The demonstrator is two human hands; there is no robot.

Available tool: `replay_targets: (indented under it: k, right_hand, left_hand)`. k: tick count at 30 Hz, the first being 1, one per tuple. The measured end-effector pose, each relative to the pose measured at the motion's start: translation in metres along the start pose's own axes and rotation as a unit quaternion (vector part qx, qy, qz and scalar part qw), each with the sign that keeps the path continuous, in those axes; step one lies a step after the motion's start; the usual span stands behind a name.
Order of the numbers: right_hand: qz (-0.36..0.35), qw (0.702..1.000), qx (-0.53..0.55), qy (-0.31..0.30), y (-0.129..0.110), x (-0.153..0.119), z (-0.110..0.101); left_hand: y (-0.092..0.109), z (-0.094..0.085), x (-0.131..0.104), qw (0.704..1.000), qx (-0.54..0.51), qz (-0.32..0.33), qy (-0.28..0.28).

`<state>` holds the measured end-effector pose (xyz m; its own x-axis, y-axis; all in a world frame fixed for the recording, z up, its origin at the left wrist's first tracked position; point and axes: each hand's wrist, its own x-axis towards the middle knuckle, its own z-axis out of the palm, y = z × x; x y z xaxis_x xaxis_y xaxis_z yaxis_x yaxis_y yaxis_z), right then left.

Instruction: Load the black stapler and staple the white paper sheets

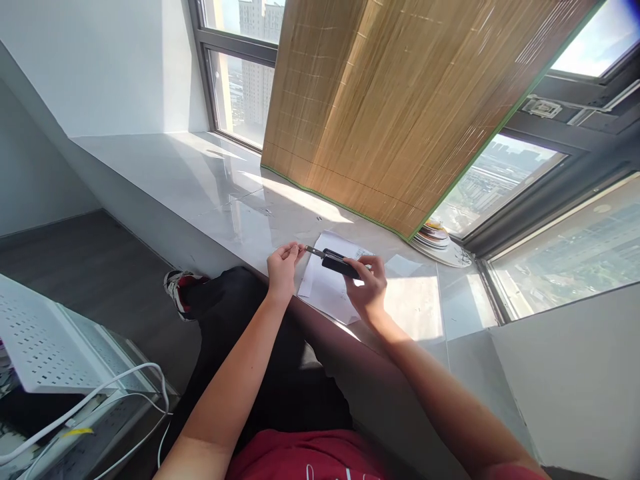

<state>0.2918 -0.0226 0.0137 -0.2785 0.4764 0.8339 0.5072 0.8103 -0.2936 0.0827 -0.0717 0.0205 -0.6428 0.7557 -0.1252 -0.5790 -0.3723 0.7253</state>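
Observation:
A black stapler-like tool [337,262] with a thin metal bar sticking out of its left end is held over white papers [327,293] on the window ledge. My right hand [369,280] is closed round the tool's right part. My left hand [285,263] pinches at the tip of the metal bar [315,251], fingers pressed together; whether something small is between them is too small to tell. Small staple-like bits [319,218] lie on the ledge beyond the papers.
A bamboo blind [380,113] hangs over the ledge [200,193]. Stacked round plates or discs [433,240] sit under its right corner. A white perforated rack [60,347] with white cables [125,373] stands at lower left. Windows line the back and right.

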Motion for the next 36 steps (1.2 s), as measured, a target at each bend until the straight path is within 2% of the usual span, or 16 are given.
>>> replay_targets:
  k: [2,4,9,12,18,24,26,28,30,33,35,36]
  right_hand:
    - [0.065,0.997,0.045,-0.009,0.002,0.004,0.004]
    - [0.101,0.992,0.067,-0.037,0.004,0.006,0.009]
    - [0.136,0.982,0.042,-0.125,0.011,0.008,0.028]
    - [0.156,0.977,0.032,-0.142,0.010,0.011,0.040]
    - [0.145,0.969,0.034,-0.196,0.002,0.027,0.054]
    - [0.105,0.961,0.011,-0.257,0.008,0.041,0.063]
    - [0.095,0.961,0.021,-0.258,0.010,0.042,0.064]
    - [0.092,0.962,0.034,-0.255,0.011,0.040,0.065]
    - [0.092,0.963,0.040,-0.249,0.010,0.037,0.065]
    - [0.091,0.968,0.038,-0.231,0.007,0.033,0.064]
    - [0.088,0.970,0.038,-0.224,0.005,0.031,0.064]
    - [0.088,0.970,0.038,-0.222,0.005,0.030,0.064]
  left_hand:
    - [0.003,-0.002,0.001,1.000,-0.010,0.021,0.019]
    - [0.005,-0.003,0.003,0.999,-0.022,0.025,0.036]
    - [0.006,-0.004,0.005,0.997,-0.034,0.037,0.051]
    - [0.006,-0.006,0.007,0.997,-0.037,0.028,0.062]
    - [0.007,-0.011,0.016,0.995,-0.030,0.025,0.090]
    - [0.008,-0.019,0.019,0.997,-0.033,0.012,0.064]
    - [0.014,-0.023,0.025,0.996,-0.051,-0.007,0.069]
    - [0.027,-0.022,0.041,0.993,-0.064,-0.049,0.086]
    - [0.044,-0.009,0.069,0.991,-0.062,-0.083,0.085]
    - [0.063,0.033,0.124,0.997,-0.020,-0.062,0.028]
    - [0.061,0.064,0.157,0.994,0.093,-0.056,-0.006]
    - [0.056,0.076,0.171,0.982,0.177,-0.058,-0.030]
